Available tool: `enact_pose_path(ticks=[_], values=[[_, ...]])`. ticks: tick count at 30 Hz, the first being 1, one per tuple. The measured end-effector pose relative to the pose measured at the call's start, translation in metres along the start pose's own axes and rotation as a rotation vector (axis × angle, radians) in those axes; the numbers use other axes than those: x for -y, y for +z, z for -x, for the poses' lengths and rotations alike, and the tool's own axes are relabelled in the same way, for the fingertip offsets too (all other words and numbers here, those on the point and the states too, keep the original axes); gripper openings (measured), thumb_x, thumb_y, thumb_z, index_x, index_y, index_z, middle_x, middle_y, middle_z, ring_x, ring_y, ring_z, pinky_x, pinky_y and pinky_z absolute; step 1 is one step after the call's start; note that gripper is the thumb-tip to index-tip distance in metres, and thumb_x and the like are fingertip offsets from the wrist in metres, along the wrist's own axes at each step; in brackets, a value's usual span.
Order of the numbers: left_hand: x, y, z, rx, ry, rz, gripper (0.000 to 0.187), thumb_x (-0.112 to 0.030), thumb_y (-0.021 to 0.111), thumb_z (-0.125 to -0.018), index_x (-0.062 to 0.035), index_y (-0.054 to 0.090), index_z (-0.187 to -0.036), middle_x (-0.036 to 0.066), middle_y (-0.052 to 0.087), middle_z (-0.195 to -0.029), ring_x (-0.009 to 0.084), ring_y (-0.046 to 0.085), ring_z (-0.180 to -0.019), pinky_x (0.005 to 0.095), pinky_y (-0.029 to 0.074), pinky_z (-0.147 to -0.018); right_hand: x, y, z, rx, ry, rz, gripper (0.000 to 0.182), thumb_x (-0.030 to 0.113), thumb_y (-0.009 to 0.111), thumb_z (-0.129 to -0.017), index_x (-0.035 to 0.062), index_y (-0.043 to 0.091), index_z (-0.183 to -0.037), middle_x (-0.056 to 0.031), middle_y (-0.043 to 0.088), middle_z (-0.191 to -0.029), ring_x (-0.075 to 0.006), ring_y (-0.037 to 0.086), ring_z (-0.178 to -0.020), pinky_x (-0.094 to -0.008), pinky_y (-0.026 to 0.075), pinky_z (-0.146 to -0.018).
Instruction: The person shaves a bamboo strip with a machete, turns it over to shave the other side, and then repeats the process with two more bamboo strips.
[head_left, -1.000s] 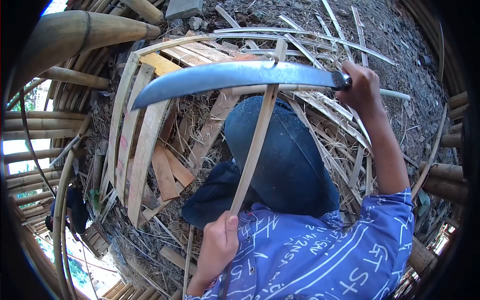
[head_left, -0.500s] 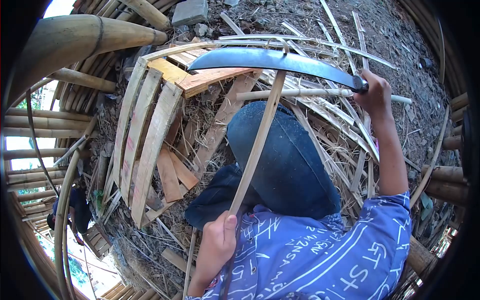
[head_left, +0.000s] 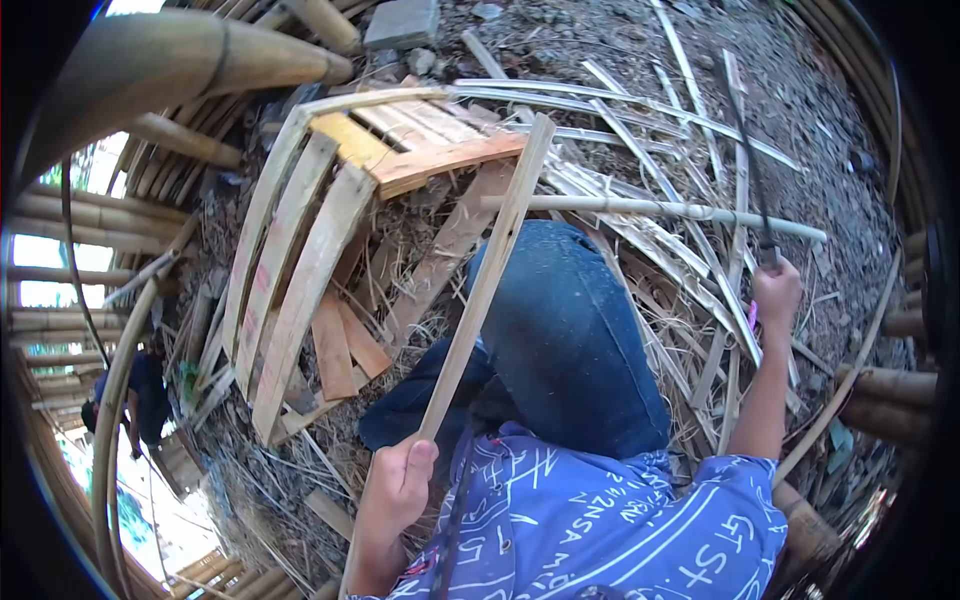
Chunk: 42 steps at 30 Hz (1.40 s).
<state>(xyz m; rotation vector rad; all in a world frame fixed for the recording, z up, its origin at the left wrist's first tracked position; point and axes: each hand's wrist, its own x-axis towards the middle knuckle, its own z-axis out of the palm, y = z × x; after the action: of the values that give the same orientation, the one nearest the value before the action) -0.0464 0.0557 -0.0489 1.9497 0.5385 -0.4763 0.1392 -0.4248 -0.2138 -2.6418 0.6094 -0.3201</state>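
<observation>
My left hand (head_left: pixel 397 487) is closed around the lower end of a long flat bamboo strip (head_left: pixel 485 280). The strip slants up across my bent knee, its upper end in the air in front of a wooden crate. Out to the right, my right hand (head_left: pixel 776 292) grips the handle of a machete (head_left: pixel 748 150). Its blade points away from me and shows nearly edge-on as a thin dark line. Blade and strip are well apart.
The slatted wooden crate (head_left: pixel 318 255) lies left of my knee. A round pole (head_left: pixel 650 207) and several pale strips (head_left: pixel 625 95) lie over ground littered with shavings. A grey block (head_left: pixel 402 24) sits at the back. Bamboo poles (head_left: pixel 240 55) frame the left, where another person (head_left: pixel 140 395) is.
My right hand has swung the machete off the strip, to the right and down, turning its blade from broadside to edge-on. The strip's upper end, hidden behind the blade before, now shows.
</observation>
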Motion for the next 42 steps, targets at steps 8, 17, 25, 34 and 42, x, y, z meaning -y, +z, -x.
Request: enact_pose_path(ticks=[8,17,25,34,42], values=[[-0.005,-0.004,-0.025,0.310,-0.132,0.154,0.055,-0.054,0.038,-0.099,-0.0048,0.045,-0.074,-0.003,0.037,-0.059,0.0041,0.031,-0.049,0.0208,0.024,-0.043,0.129,0.001,0.047,0.130,-0.099,-0.699,0.004,0.005,0.062,-0.074,0.0018,0.061,-0.075,0.0043,0.046,-0.055,-0.0052,0.039,-0.049,-0.0248,0.030,-0.046],[0.020,-0.001,-0.050,0.707,-0.248,0.562,0.049,-0.052,0.039,-0.099,-0.0063,0.046,-0.083,-0.004,0.036,-0.055,0.0055,0.029,-0.044,0.0222,0.025,-0.041,0.204,-0.013,0.072,0.155,-0.453,-0.794,0.011,0.004,0.066,-0.069,0.0035,0.060,-0.078,-0.0067,0.054,-0.057,-0.0177,0.056,-0.049,-0.0313,0.043,-0.047],[0.019,0.018,-0.066,0.763,-0.261,0.573,0.052,-0.051,0.042,-0.099,-0.0043,0.050,-0.078,0.000,0.044,-0.054,0.0072,0.038,-0.044,0.0220,0.028,-0.041,0.203,-0.027,0.072,0.038,-0.733,-0.502,0.021,0.010,0.069,-0.060,0.0076,0.057,-0.077,-0.0112,0.060,-0.064,-0.0307,0.062,-0.057,-0.0408,0.047,-0.051],[0.019,0.029,-0.042,0.484,-0.099,0.371,0.045,-0.040,0.042,-0.102,-0.0031,0.050,-0.078,-0.001,0.044,-0.057,0.0051,0.039,-0.048,0.0217,0.030,-0.044,0.194,-0.035,0.052,0.133,-0.718,-0.075,0.026,0.015,0.072,-0.062,0.0049,0.053,-0.075,-0.0136,0.061,-0.066,-0.0321,0.064,-0.063,-0.0419,0.051,-0.056],[0.010,0.040,-0.021,0.351,-0.048,0.223,0.051,-0.044,0.041,-0.101,-0.0013,0.048,-0.075,0.001,0.046,-0.056,0.0062,0.041,-0.046,0.0218,0.030,-0.043,0.174,-0.007,-0.008,0.044,-0.586,0.048,0.014,0.015,0.067,-0.072,0.0040,0.059,-0.077,-0.0150,0.065,-0.067,-0.0333,0.066,-0.062,-0.0433,0.053,-0.058]])
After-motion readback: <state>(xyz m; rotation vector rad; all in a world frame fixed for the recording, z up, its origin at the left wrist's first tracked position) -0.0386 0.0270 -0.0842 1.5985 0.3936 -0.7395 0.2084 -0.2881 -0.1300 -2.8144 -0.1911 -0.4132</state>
